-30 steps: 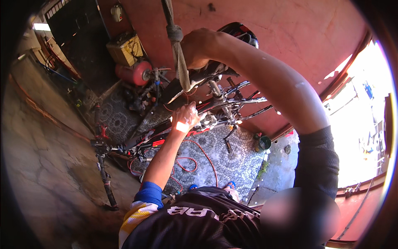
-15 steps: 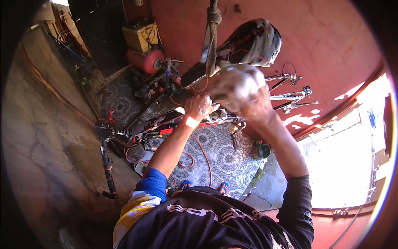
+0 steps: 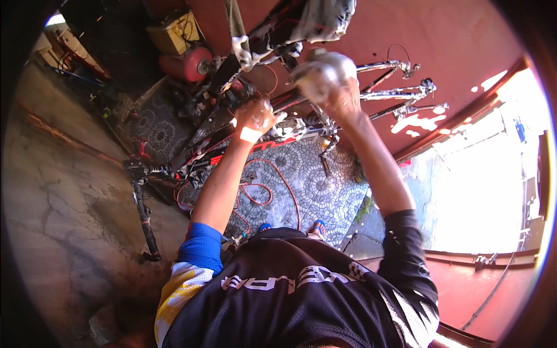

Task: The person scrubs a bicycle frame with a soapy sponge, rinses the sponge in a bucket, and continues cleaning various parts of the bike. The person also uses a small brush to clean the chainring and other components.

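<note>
A black, red and white bicycle frame (image 3: 217,156), without wheels, spans the view in front of me, its parts spotted with white foam. My left hand (image 3: 256,116) is curled at the frame's upper tube, fingers closed on it and thumb pointing right; its far fingers are partly hidden. My right hand (image 3: 342,100) grips a rounded grey-white wad (image 3: 326,68), sponge-like and smeared by motion, above the frame's rear half. Foam covers the saddle (image 3: 325,22) at the top. A strap (image 3: 235,23) comes down to the saddle's front end.
The handlebar (image 3: 145,214) sticks out at the left near a concrete wall (image 3: 64,191). Behind the frame are a red tank (image 3: 185,64) and a yellowish box (image 3: 174,35). An orange hose (image 3: 288,185) curls over the patterned tiles (image 3: 313,168). Right of the rear stays (image 3: 394,93) rises a red wall (image 3: 458,52).
The view has shifted, so the bicycle sits higher and further left. My right hand has moved with the wad off the saddle's front area. My left hand stays at the frame.
</note>
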A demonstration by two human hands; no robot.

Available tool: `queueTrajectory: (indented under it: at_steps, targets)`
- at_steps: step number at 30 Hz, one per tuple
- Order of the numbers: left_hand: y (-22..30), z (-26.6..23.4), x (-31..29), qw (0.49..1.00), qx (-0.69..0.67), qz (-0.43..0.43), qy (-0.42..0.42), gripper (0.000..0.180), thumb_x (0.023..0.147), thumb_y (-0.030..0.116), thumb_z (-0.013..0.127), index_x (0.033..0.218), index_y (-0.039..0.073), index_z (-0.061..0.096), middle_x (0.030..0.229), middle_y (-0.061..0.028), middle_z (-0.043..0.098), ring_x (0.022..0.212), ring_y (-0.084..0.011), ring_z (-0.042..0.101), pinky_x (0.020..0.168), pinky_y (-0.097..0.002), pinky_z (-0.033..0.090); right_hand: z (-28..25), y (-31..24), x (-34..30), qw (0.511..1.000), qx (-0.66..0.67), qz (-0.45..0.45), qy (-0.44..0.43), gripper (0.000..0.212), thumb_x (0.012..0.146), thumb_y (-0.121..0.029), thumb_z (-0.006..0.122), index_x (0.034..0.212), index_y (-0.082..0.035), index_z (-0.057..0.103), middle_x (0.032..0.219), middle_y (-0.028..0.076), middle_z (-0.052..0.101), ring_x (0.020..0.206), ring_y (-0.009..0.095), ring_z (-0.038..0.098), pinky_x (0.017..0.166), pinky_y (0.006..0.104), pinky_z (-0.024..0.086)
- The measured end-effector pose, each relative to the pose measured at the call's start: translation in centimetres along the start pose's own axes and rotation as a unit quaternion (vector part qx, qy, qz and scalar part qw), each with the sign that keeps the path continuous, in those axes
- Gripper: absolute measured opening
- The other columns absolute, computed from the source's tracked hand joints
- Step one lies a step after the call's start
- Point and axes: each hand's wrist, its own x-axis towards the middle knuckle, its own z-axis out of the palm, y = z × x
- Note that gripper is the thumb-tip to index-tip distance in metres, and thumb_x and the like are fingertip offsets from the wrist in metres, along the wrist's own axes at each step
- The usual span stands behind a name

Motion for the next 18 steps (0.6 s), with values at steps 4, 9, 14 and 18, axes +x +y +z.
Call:
queueTrajectory:
  at_steps: [4,9,14,18]
  targets:
    - [-0.2,1.6,0.8,0.999,-0.012,0.047,0.024,0.072,0.081,0.057,0.076,0.135,0.012,0.060,0.107,-0.0220,0.073,0.101,-0.0440,0.069,0.088,-0.0529,0.056,6.3,-3.5,-9.2,0.962,-0.085,0.260,0.024,0.041,0.082,-0.030,0.079,0.117,-0.012,0.067,0.119,0.016,0.062,0.113,0.040,0.057,0.097,0.0581,0.047]
    - [-3.0,2.8,0.6,0.988,0.020,0.116,0.105,0.062,0.085,0.040,0.072,0.137,0.010,0.055,0.097,-0.0206,0.072,0.091,-0.0447,0.069,0.082,-0.0561,0.057,9.4,-7.4,-9.5,0.954,-0.019,0.291,0.069,0.035,0.083,-0.020,0.076,0.114,-0.012,0.063,0.111,0.018,0.062,0.113,0.040,0.055,0.098,0.0553,0.043]
    - [-2.1,1.3,2.5,0.992,-0.082,0.088,-0.023,0.061,0.082,0.037,0.079,0.130,0.006,0.059,0.114,-0.0261,0.071,0.105,-0.0483,0.067,0.089,-0.0561,0.054,10.5,-9.1,-7.8,0.940,0.017,0.322,0.110,0.035,0.078,-0.010,0.076,0.112,-0.013,0.067,0.115,0.011,0.065,0.119,0.036,0.052,0.094,0.0500,0.048]
    - [-1.5,-0.3,2.0,0.997,-0.049,0.052,-0.009,0.068,0.078,0.038,0.083,0.131,0.005,0.057,0.115,-0.0272,0.070,0.107,-0.0488,0.065,0.091,-0.0552,0.054,8.2,-6.1,-7.2,0.868,0.169,0.431,0.177,0.028,0.075,-0.009,0.078,0.102,-0.016,0.075,0.101,0.009,0.071,0.097,0.033,0.062,0.083,0.0480,0.051]
